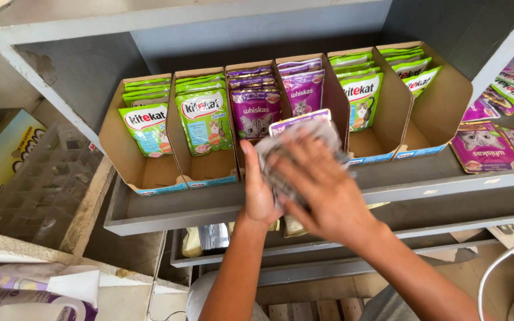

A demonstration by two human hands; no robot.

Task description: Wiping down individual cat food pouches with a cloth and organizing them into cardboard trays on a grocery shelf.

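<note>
Purple pouch (300, 120) held upright by left hand (259, 189), fingers closed on its left edge. Right hand (322, 187) presses a grey cloth (295, 156) flat against its front. Just behind: cardboard trays (150, 178) of green and purple pouches on a grey shelf (168, 211).
</note>
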